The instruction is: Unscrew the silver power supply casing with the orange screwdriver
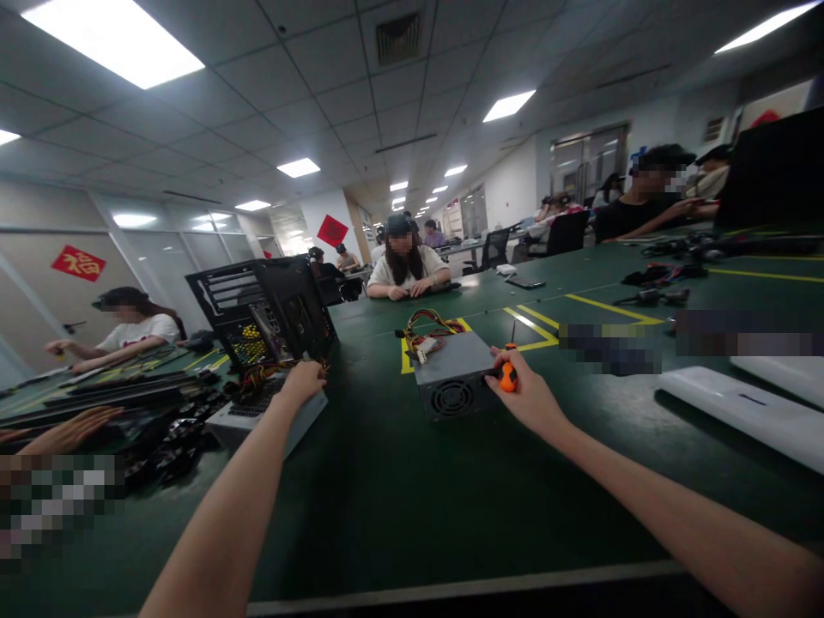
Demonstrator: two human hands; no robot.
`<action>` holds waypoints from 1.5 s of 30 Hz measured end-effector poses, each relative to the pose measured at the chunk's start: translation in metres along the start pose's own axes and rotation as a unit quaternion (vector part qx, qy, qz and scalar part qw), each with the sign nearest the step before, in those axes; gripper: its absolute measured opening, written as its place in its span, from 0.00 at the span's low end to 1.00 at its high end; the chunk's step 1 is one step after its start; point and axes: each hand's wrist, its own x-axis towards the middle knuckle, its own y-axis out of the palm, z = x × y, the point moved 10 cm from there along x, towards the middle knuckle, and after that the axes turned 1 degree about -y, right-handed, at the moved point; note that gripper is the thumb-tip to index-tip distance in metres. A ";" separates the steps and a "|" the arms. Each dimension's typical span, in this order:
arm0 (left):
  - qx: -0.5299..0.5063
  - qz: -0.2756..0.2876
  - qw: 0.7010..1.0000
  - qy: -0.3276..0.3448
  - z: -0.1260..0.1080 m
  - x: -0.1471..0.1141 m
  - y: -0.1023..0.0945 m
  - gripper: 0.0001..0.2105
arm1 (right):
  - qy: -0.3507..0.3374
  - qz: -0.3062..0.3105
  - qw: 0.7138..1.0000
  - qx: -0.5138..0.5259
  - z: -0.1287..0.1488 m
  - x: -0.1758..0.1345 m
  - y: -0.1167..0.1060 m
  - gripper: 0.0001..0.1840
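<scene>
My right hand (524,390) is closed around an orange-and-black screwdriver (508,376), its thin shaft pointing up and away. The fingers of that hand also meet the right side of a grey power supply (454,365), which has a round fan grille facing me and bundled coloured wires on top. My left hand (304,382) is closed over the top edge of a second grey power supply (312,421). That one sits tilted, with wires bunched beside my fingers and partly covered by my hand. Just behind it stands a black computer case (283,305), open-framed.
Black metal parts (129,386) are piled at the left, near a co-worker's hand (81,427). White panels (740,403) lie at the right, with cables (669,273) behind them. Yellow tape marks the green table (438,524). A person (408,266) sits opposite.
</scene>
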 end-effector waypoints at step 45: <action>-0.344 -0.257 0.895 0.123 -0.186 -0.111 -0.050 0.17 | -0.010 0.047 0.999 0.010 0.045 -0.046 -0.036 0.08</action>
